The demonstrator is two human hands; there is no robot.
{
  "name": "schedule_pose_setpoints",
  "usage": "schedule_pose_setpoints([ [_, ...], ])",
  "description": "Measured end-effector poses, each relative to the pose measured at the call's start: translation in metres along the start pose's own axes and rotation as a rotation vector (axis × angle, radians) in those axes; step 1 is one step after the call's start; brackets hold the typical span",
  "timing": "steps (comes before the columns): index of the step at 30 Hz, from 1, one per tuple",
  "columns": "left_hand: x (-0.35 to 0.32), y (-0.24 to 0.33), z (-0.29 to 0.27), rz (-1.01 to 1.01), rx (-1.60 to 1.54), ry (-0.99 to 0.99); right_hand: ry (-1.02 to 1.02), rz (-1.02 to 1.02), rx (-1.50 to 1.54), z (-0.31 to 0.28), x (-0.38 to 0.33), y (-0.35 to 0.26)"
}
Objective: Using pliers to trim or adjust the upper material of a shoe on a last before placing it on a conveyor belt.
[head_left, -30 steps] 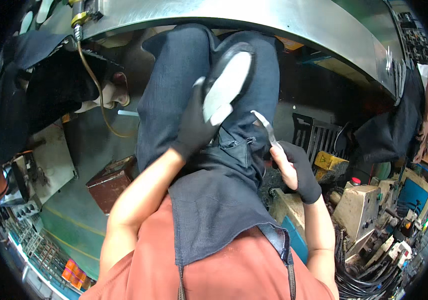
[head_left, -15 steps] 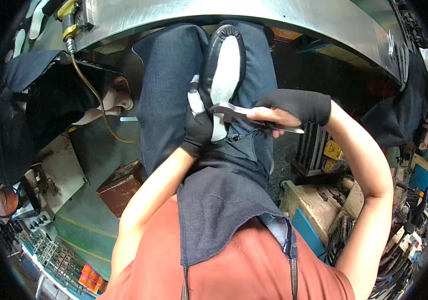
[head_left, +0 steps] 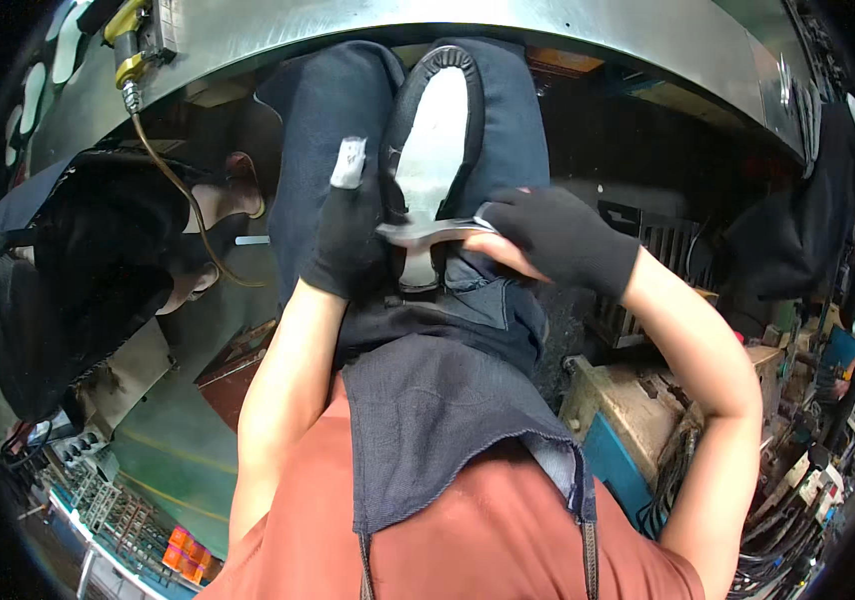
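Observation:
A black shoe upper (head_left: 404,125) lies sole side up along my lap, toe away from me, with a white insole (head_left: 435,135) inside its gathered black edge. My left hand (head_left: 348,225), in a black fingerless glove with white wrapping on one finger, grips the shoe's left side near the heel. My right hand (head_left: 548,232), gloved the same way, is closed around metal lasting pincers (head_left: 433,232). Their curved head lies across the shoe just above the heel, blurred by motion. Whether the jaws pinch the edge I cannot tell.
A metal workbench (head_left: 348,22) runs just beyond my knees. On its left lies a yellow air tool (head_left: 128,50) with a hose (head_left: 163,165) hanging down. Another person (head_left: 78,250) sits at left. A brown box (head_left: 236,370) stands on the floor; a worn machine (head_left: 628,400) is at right.
The pincers' head has moved left and toward me, down to the heel area. My right hand has turned its back upward. My left hand has shifted left, and the shoe slightly with it.

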State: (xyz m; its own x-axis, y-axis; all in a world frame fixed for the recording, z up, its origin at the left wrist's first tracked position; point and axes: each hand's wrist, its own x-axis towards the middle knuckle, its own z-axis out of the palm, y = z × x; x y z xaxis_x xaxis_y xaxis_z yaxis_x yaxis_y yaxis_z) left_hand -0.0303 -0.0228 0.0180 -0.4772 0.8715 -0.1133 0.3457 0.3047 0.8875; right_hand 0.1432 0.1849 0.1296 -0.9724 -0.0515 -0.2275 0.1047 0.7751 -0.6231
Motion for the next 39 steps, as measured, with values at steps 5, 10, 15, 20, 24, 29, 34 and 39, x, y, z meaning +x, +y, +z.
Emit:
schedule_pose_setpoints([
  [5,0.015,0.043,0.005,0.218,-0.015,0.056,0.022,0.264,0.407,0.003,-0.036,0.008],
  [10,0.024,0.049,0.017,-0.330,-1.340,-0.214,-0.136,0.377,0.951,0.000,-0.019,0.016],
  [15,0.014,-0.002,0.051,-0.073,-0.442,0.050,0.302,0.031,-0.203,-0.006,-0.022,-0.019],
  [20,0.011,0.002,0.051,-0.057,-0.476,0.091,0.171,0.032,-0.411,-0.051,-0.062,0.007],
  [24,0.005,0.036,0.023,-0.099,-0.526,0.040,0.058,0.025,-0.132,-0.044,-0.027,-0.062],
  [29,0.002,0.053,0.017,-0.158,-0.528,-0.079,0.131,-0.068,-0.148,-0.025,-0.011,-0.030],
  [34,0.005,0.037,0.013,-0.160,-0.413,-0.036,0.345,0.749,0.903,0.024,-0.091,-0.024],
  [39,0.013,0.017,0.019,-0.291,-0.854,-0.040,0.739,1.059,1.107,0.159,-0.064,-0.040],
])
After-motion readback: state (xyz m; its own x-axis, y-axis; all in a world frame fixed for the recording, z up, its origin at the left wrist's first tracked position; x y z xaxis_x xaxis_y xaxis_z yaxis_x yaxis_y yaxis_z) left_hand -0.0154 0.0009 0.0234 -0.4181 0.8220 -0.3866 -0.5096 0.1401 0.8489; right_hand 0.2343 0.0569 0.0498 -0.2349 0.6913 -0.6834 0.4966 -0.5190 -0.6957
